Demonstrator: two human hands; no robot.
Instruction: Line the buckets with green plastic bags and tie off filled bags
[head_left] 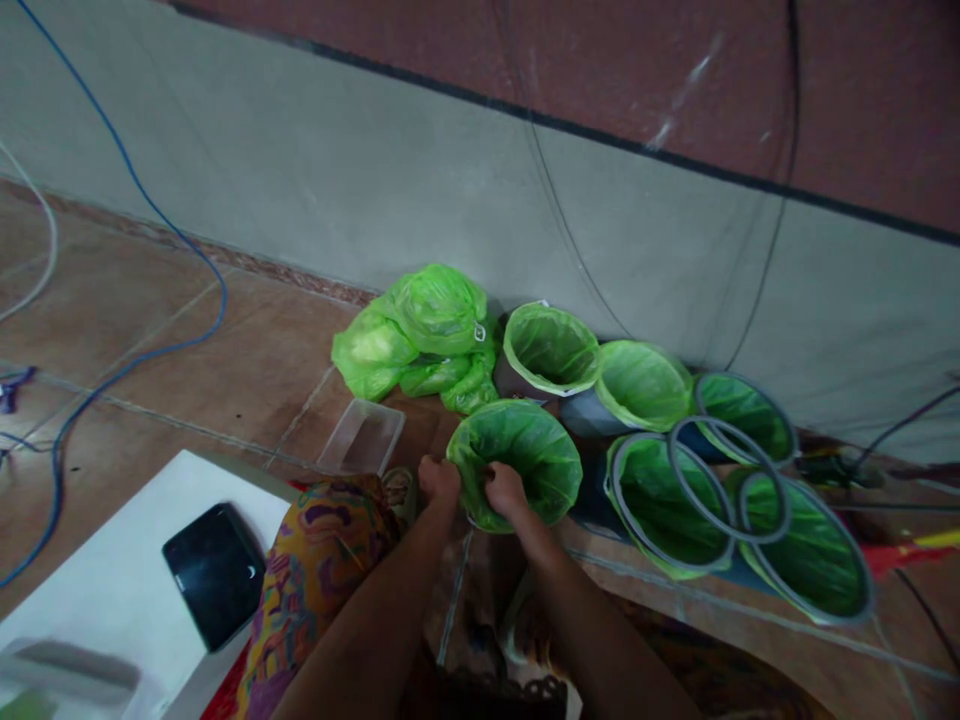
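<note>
In front of me stands a bin with a green bin liner (536, 450) spread over its mouth. My left hand (441, 480) is closed at the left rim, its fingers curled on the edge of the liner. Inside the mouth, near the same side, my right hand (504, 488) is closed on the liner too. Its fingertips are partly hidden. The bin's body is mostly covered by the liner and my arms.
Several lined bins (551, 350) stand right and behind, and a loose grey ring (679, 470) lies across two of them. Bunched green bags (420, 330) rest by the wall. A clear plastic container (364, 437), a white surface with a black device (217, 575) and a blue cable (135, 355) are left.
</note>
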